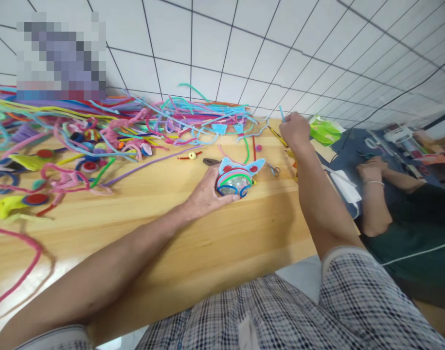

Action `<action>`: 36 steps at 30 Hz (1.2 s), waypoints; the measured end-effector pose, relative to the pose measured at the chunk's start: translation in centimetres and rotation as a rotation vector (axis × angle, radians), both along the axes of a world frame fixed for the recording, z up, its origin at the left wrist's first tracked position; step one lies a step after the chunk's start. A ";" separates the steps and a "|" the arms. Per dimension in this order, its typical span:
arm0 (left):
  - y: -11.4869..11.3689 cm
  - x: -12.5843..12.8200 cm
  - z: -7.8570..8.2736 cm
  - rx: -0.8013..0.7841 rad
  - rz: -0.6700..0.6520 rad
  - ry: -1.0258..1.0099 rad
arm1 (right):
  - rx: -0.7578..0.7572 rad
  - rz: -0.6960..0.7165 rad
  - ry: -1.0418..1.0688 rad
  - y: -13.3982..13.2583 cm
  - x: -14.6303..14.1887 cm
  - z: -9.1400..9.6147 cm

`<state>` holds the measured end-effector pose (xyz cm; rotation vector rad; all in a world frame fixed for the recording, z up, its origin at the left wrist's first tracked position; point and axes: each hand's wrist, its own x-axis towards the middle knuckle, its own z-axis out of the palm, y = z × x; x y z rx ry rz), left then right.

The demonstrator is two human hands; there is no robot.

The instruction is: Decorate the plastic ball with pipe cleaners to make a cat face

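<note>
My left hand (206,195) rests on the wooden table (222,243) and grips a small round craft figure (237,179). The figure has a clear ball body wrapped in blue, red and green pipe cleaners, with light blue ears on top. My right hand (294,129) is farther back near the table's right edge. Its fingers are pinched on a short light blue pipe cleaner piece (281,113) that sticks up from them.
A big tangle of coloured pipe cleaners (134,124) covers the back and left of the table. Small pliers (210,161) and scissors (274,170) lie near the figure. A green packet (325,130) lies at the right edge. Another person's arm (371,194) is at the right.
</note>
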<state>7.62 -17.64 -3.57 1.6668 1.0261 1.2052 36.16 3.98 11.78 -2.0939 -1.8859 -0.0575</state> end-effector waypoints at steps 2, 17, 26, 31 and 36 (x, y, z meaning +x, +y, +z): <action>0.0 -0.1 0.1 -0.003 0.000 -0.003 | 0.080 0.039 0.040 -2.8 0.8 1.2; -0.1 -0.3 0.9 -0.028 -0.013 -0.019 | 0.201 0.933 0.311 -17.6 -1.5 -5.2; 0.0 -0.3 0.8 -0.019 -0.016 0.019 | 0.276 0.818 0.116 -17.2 -0.9 -6.3; 0.0 -0.8 1.5 0.043 -0.041 0.068 | 0.267 0.841 0.135 -16.8 -1.2 -6.8; -0.4 -1.3 2.3 0.058 -0.055 0.081 | 0.288 0.829 0.140 -16.7 -1.6 -7.4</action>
